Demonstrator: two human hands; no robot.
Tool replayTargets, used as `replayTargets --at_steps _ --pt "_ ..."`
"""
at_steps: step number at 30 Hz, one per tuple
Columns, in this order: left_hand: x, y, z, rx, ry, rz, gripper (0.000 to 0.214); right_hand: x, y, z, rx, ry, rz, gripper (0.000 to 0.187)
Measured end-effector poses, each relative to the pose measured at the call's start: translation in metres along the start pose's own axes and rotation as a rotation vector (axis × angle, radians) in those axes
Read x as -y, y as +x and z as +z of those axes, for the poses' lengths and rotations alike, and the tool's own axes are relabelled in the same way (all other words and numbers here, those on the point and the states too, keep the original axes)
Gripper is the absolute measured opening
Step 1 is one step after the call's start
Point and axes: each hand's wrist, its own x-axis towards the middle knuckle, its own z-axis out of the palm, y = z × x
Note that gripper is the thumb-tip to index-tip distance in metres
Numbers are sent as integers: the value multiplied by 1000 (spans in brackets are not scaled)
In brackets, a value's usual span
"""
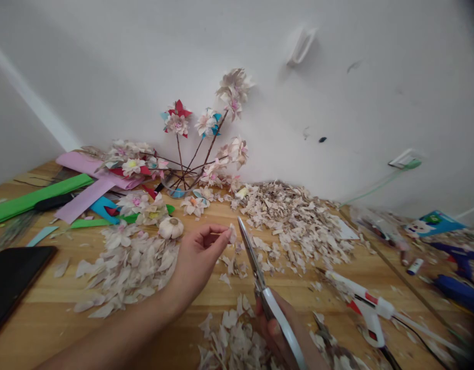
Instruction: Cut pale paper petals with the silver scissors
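My left hand [200,252] pinches a small pale garlic skin piece [232,234] between thumb and fingertips. Just to its right, my right hand [277,324] grips a pair of scissors [256,264] with light grey handles, the blades pointing up and away from me. The blades look closed or nearly so, and they stand apart from the piece. Behind my left wrist a whole garlic bulb [171,228] sits beside a heap of larger skins [132,272]. Below the scissors lies another pile of skins [237,339], partly hidden by my right hand.
Flowers on twigs [208,123] stand in a clear bowl [175,187] against the wall. A large heap of cut skins [290,216] spreads at the back. A white glue gun [365,303] lies right; a phone [17,282], green paper [40,198] and pink paper [86,198] lie left.
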Motion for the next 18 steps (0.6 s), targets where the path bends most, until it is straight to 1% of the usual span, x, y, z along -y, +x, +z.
replayTargets --at_steps 3,5,7,9,11,13,15,17,18 --pt "2 7 -7 37 102 3 16 5 1 -2 -39 114 40 52" --pt "1 11 -17 50 237 22 18 8 2 -4 -67 149 71 51" --pt "0 13 -31 60 404 47 20 10 4 -6 -81 188 104 52" --pt "0 12 -49 77 584 80 21 11 7 -9 -82 221 121 56" --pt "0 10 -69 108 796 164 21 11 9 -10 -82 247 121 56" --pt "2 9 -89 160 988 285 20 11 11 -12 -81 265 113 54" --pt "4 8 -104 196 1167 410 20 11 13 -12 -86 267 102 52" --pt "6 6 -110 185 1318 522 20 11 17 -13 -101 254 79 49" --pt "7 4 -109 174 1362 565 23 11 19 -13 -110 244 66 49"
